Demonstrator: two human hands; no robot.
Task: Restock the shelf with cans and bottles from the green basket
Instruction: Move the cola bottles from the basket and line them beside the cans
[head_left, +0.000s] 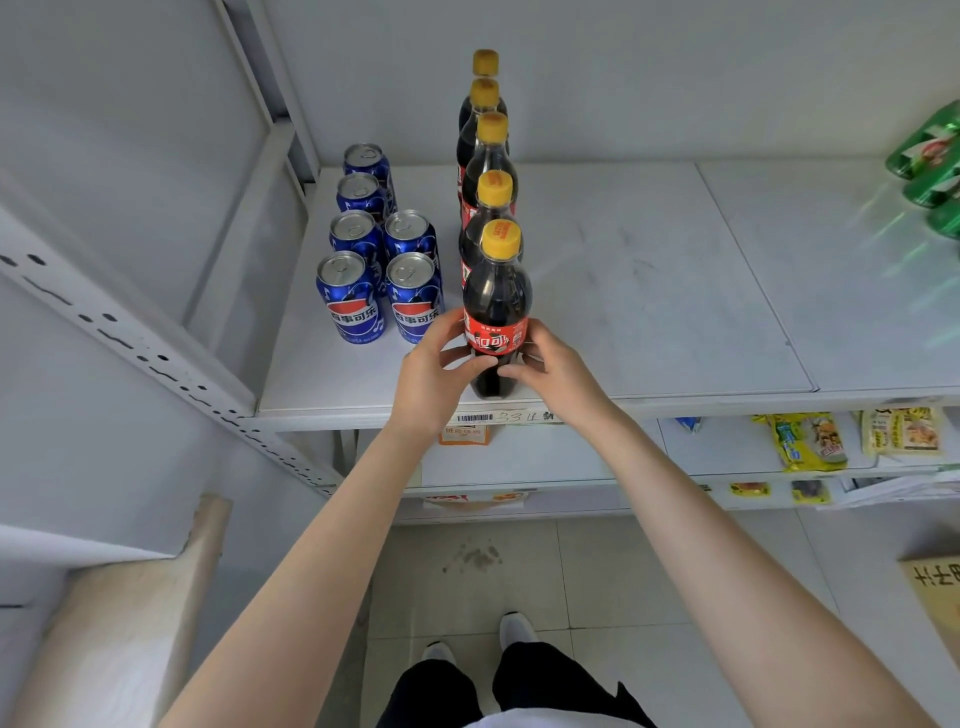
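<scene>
Six blue Pepsi cans (379, 244) were ranged near the shelf's (649, 291) left edge, and green bottles (930, 166) were seen at its far right. A cola bottle (496, 306), dark with a red label and yellow cap, was stood upright at the front edge, heading a row of four like bottles (485, 156). Its lower body was clasped between the left hand (436, 374) and right hand (550, 369), fingers curled around it.

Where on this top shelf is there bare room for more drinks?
Bare white shelf board lies between the row of yellow-capped cola bottles and the green bottles at far right. The left corner, holding blue drink cans, is crowded.
</scene>
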